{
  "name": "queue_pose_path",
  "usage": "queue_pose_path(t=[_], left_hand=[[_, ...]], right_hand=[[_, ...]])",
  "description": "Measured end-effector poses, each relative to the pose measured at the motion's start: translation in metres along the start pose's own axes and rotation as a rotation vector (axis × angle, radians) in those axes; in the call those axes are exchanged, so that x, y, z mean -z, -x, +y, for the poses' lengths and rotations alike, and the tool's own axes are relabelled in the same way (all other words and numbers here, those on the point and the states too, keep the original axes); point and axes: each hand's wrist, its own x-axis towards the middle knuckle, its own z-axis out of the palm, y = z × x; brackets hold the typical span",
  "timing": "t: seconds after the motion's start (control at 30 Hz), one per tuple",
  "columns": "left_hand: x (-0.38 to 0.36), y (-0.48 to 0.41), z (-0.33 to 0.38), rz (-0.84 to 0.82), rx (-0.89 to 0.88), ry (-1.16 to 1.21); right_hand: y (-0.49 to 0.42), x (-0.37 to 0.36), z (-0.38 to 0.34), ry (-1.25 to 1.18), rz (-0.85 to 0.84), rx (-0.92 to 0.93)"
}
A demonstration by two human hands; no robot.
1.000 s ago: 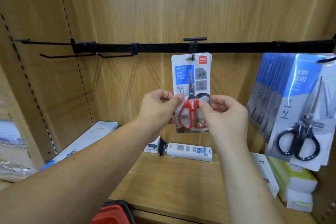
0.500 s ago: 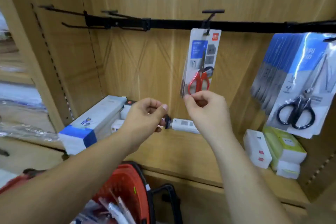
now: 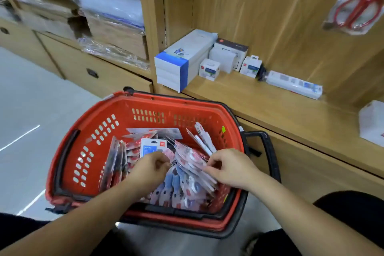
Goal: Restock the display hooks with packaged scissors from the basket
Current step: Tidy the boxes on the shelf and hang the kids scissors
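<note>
A red shopping basket (image 3: 87, 151) stands on the floor in front of me, filled with several packaged scissors (image 3: 182, 185) on blue and white cards. Both my hands are inside it. My left hand (image 3: 149, 169) has its fingers curled and pinches the edge of a pack just below an upright blue-carded pack (image 3: 152, 146). My right hand (image 3: 230, 169) pinches the edges of a fanned bundle of packs (image 3: 193, 160). One red-handled scissors pack (image 3: 357, 6) hangs at the top right; its hook is out of view.
The wooden shelf (image 3: 259, 100) beside the basket carries a blue and white box (image 3: 182, 62), small white boxes (image 3: 209, 68) and a power strip (image 3: 293, 84). Wrapped stock (image 3: 112, 18) fills the left bay above drawers. Grey floor lies to the left.
My view dropped from the hanging rail to the basket. Both hands let go of the hung red scissors pack and moved down into the basket among the packs.
</note>
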Motion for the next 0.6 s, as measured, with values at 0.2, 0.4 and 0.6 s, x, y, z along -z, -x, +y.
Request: queue_pose_path(t=[0.2,0.4,0.6], left_hand=[[-0.006,-0.006,-0.006,0.068,0.048,-0.034],[-0.016,-0.032,0.017,0.085,-0.006,-0.065],[-0.020,-0.053,0.035,0.016,0.118,-0.183]], right_hand=[[-0.035,0.005,-0.009,0.026,-0.008,-0.119],[-0.075,-0.007,-0.006,-0.157,-0.024,-0.210],[-0.087,-0.017,0.002,-0.136,-0.052,-0.294]])
